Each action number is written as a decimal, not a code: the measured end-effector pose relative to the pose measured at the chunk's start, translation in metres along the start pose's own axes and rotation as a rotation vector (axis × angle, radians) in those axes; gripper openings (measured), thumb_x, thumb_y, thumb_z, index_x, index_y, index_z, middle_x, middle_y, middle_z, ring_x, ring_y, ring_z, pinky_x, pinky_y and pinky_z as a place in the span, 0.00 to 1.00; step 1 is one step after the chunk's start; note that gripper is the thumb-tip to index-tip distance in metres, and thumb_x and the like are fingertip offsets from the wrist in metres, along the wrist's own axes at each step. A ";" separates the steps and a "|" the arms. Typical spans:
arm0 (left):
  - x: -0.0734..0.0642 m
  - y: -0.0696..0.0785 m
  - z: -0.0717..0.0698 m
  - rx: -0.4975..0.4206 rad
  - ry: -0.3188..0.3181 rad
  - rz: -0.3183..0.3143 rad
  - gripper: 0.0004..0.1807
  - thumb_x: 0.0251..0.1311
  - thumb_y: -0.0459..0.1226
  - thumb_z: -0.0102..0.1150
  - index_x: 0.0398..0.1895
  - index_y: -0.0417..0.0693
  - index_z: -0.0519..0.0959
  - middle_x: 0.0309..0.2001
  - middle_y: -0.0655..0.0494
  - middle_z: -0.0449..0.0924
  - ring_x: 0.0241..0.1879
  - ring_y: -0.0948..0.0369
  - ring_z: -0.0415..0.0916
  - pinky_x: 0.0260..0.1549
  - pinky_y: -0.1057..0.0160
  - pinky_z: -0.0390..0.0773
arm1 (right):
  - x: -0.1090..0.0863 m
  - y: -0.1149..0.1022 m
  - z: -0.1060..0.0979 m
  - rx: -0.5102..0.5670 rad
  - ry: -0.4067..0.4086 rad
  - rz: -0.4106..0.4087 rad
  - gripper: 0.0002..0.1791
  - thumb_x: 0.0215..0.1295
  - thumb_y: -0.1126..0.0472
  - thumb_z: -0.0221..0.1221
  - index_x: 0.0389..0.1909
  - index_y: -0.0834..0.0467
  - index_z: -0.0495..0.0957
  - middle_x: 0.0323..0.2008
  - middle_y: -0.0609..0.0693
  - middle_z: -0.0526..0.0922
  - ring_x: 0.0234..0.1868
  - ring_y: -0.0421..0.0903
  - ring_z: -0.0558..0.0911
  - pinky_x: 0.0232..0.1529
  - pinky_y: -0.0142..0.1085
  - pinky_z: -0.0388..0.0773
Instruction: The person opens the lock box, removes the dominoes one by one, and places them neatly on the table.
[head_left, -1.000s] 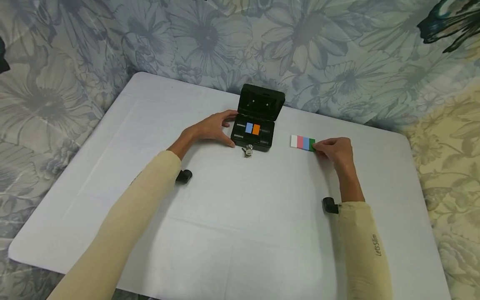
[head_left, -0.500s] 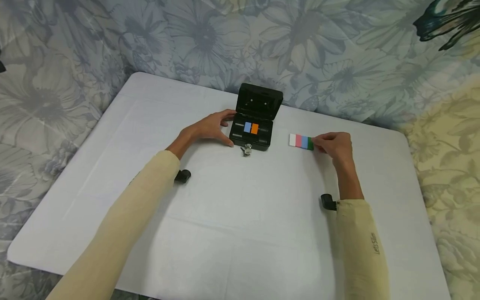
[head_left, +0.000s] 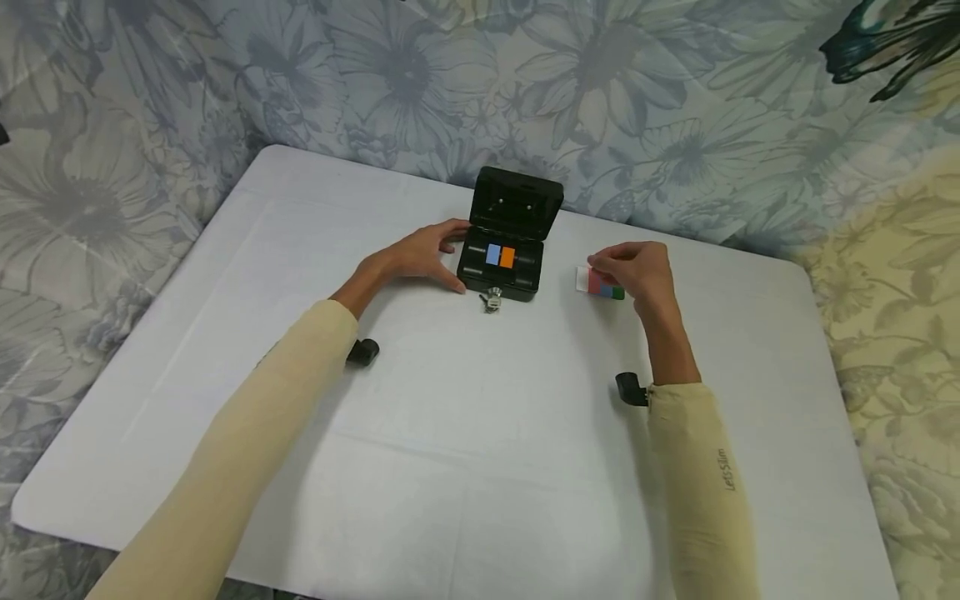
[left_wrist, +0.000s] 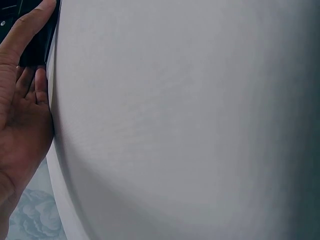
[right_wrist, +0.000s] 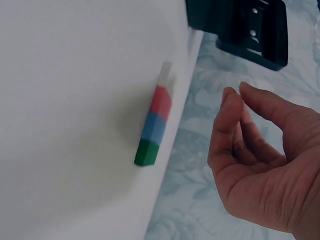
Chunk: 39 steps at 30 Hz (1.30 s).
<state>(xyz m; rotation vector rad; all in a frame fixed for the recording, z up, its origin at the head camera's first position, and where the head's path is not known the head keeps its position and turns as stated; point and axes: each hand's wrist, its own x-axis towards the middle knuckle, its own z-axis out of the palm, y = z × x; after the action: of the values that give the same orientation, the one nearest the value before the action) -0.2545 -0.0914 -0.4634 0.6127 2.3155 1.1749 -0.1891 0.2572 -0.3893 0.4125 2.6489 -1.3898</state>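
Note:
A black cash box point(head_left: 498, 262) stands with its lid point(head_left: 517, 200) raised; a blue block point(head_left: 492, 254) and an orange block point(head_left: 507, 257) lie inside. At its left side, my left hand point(head_left: 420, 252) grips the box, thumb at the front and fingers toward the back. The left wrist view shows the thumb along the box's dark wall point(left_wrist: 35, 50). My right hand point(head_left: 637, 265) hovers over a row of white point(head_left: 582, 279), pink point(right_wrist: 161, 101), blue point(right_wrist: 154, 127) and green point(right_wrist: 147, 152) blocks. Its fingers curve loosely toward the thumb, with nothing visible between them.
A silver lock with keys point(head_left: 492, 300) hangs at the front of the box. Both stand on a white-covered table point(head_left: 465, 433), near its back edge. Flower-patterned cloth point(head_left: 420, 83) rises behind. Small black wrist devices point(head_left: 632, 389) stick out from both sleeves.
My right hand has moved left and back, from the green end of the row to above the pink and white blocks. The left hand keeps its place at the box.

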 end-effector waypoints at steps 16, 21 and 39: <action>-0.002 0.000 -0.001 -0.007 -0.004 0.012 0.64 0.48 0.42 0.84 0.85 0.56 0.51 0.84 0.49 0.54 0.77 0.46 0.66 0.77 0.49 0.67 | 0.005 -0.033 0.040 0.042 -0.055 -0.053 0.12 0.68 0.62 0.67 0.45 0.67 0.86 0.28 0.40 0.87 0.33 0.43 0.89 0.37 0.27 0.87; -0.001 -0.001 -0.001 -0.012 0.000 0.032 0.63 0.49 0.41 0.84 0.85 0.55 0.52 0.84 0.49 0.54 0.77 0.46 0.65 0.78 0.50 0.66 | 0.007 -0.044 0.056 0.017 -0.063 -0.094 0.11 0.68 0.62 0.68 0.44 0.67 0.87 0.36 0.52 0.90 0.29 0.38 0.87 0.35 0.26 0.87; -0.002 0.000 -0.002 -0.050 -0.007 0.042 0.63 0.49 0.40 0.84 0.85 0.53 0.52 0.84 0.49 0.53 0.78 0.47 0.65 0.78 0.52 0.66 | 0.021 -0.066 0.101 0.019 -0.152 -0.122 0.10 0.70 0.66 0.65 0.44 0.71 0.87 0.50 0.67 0.89 0.34 0.45 0.93 0.48 0.38 0.89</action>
<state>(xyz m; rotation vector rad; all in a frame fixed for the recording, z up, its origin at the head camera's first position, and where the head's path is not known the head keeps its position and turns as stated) -0.2547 -0.0938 -0.4623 0.6497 2.2701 1.2445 -0.2304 0.1425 -0.3992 0.1425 2.5772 -1.4189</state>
